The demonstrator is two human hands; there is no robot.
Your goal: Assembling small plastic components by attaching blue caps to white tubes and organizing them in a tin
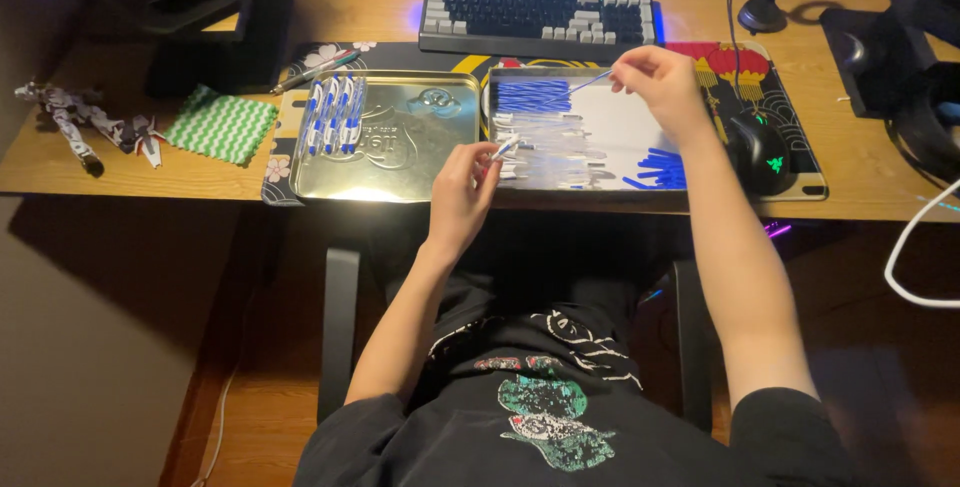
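So this is mid pen assembly, as far as I can judge. The right hand (658, 82) pinches a thin blue refill (592, 80) by one end, held just above the silver tray (620, 127) near the desk's front edge. The left hand (460, 192) has its grip closed on a clear pen barrel (505, 150) over that tray's left end.

More clear barrels (545, 152) lie in rows in the tray, with a bunch of blue refills (533, 96) at its back left and blue caps (655, 169) at its front right. Finished pens (333, 115) sit in the gold tin lid (400, 162) to the left.

Next bit looks like lining the refill tip up with the barrel opening and sliding it in, which needs both hands brought together. The barrel end is kinda blurry, so I can't tell which way it faces.
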